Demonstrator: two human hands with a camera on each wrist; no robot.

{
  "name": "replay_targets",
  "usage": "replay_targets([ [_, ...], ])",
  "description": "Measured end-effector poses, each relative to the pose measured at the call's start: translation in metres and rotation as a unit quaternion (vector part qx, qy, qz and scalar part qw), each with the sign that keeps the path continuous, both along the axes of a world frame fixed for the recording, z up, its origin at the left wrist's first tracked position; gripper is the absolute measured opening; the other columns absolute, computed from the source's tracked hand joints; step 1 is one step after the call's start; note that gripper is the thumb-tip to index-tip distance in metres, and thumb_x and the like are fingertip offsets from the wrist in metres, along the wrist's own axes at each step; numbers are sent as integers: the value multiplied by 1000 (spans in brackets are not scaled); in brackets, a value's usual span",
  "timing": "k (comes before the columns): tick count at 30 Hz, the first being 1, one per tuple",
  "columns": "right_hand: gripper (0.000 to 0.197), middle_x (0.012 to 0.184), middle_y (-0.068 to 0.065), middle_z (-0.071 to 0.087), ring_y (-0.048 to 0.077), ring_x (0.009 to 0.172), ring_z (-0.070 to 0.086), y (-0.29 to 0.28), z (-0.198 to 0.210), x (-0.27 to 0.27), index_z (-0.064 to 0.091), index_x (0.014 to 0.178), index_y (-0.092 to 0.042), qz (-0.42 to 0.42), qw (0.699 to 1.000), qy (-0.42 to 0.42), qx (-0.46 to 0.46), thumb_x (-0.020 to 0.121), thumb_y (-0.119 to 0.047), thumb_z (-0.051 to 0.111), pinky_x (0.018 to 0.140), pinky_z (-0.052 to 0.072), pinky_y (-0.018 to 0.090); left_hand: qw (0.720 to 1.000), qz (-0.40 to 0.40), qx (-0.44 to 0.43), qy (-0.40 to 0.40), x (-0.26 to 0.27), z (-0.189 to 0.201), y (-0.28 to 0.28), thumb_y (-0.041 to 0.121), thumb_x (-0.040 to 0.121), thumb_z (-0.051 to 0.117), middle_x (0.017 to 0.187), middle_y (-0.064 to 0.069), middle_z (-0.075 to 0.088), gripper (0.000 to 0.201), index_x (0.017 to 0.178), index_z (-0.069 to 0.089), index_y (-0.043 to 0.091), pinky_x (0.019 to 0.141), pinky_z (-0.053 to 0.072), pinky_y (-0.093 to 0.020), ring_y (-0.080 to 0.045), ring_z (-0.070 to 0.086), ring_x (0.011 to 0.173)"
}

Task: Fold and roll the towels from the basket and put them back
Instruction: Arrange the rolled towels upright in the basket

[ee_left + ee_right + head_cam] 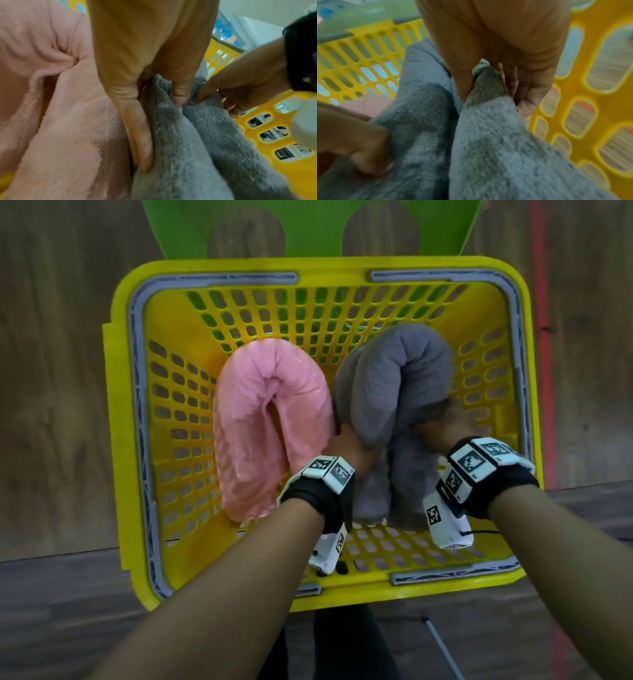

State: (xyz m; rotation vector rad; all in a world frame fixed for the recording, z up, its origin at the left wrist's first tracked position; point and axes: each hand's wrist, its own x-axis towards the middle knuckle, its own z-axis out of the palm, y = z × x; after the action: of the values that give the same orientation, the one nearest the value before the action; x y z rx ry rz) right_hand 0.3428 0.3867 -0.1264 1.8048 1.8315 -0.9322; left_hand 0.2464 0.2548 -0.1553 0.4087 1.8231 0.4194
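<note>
A yellow slotted basket (126, 412) holds two rolled towels bent double. The pink towel (260, 412) lies in the left half. The grey towel (387, 392) lies in the right half, and both hands hold it. My left hand (342, 443) grips its left leg, with thumb and fingers round the grey roll (171, 135) beside the pink towel (51, 108). My right hand (435, 426) grips the right leg, pinching a fold of the grey towel (484, 86) between thumb and fingers close to the basket's right wall (573, 94).
A green plastic chair (308, 231) stands behind the basket on a wooden floor. A red line (544, 337) runs along the floor at the right. The basket's grey handles (137, 337) lie folded down on its rim.
</note>
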Motion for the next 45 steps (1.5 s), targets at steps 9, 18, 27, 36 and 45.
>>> replay_targets([
  [9, 68, 134, 21, 44, 44, 120, 45, -12, 20, 0, 36, 135, -12, 74, 994, -2, 85, 76, -22, 69, 96, 41, 53, 989, -136, -61, 9, -16, 15, -8, 27, 94, 53, 126, -15, 58, 38, 123, 55, 3, 91, 48, -36, -33, 58, 113],
  [18, 55, 130, 15, 57, 32, 118, 56, -84, 4, -111, 43, 136, -6, 233, 967, 65, -79, 90, -31, 60, 87, 42, 31, 959, 54, -182, 212, -118, -3, -79, 43, 86, 61, 154, -23, 13, 85, 149, 18, 6, 111, 21, -43, -39, 19, 140],
  [27, 73, 124, 12, 59, 31, 113, 60, -97, -72, -122, 41, 134, -15, 28, 995, 80, -57, 70, -33, 72, 87, 47, 34, 957, 190, -136, 170, -119, -35, -95, 27, 83, 68, 145, -24, 35, 89, 146, 12, -2, 100, 36, -38, -38, 38, 131],
  [36, 80, 134, 13, 50, 26, 127, 48, -96, -88, -111, 34, 138, -5, 83, 978, 151, -117, 73, -15, 81, 106, 37, 33, 952, 226, -189, 82, -120, -41, -97, 20, 77, 71, 136, -19, 45, 79, 139, 26, 2, 84, 41, -34, -37, 49, 119],
  [45, 64, 134, 9, 55, 24, 118, 56, -105, -98, -102, 46, 138, -9, -32, 973, 132, -185, 80, -6, 72, 66, 42, 15, 958, 245, -137, 63, -120, -46, -92, 15, 65, 71, 94, -14, 68, 24, 86, 65, 5, 58, 46, -26, -28, 60, 73],
])
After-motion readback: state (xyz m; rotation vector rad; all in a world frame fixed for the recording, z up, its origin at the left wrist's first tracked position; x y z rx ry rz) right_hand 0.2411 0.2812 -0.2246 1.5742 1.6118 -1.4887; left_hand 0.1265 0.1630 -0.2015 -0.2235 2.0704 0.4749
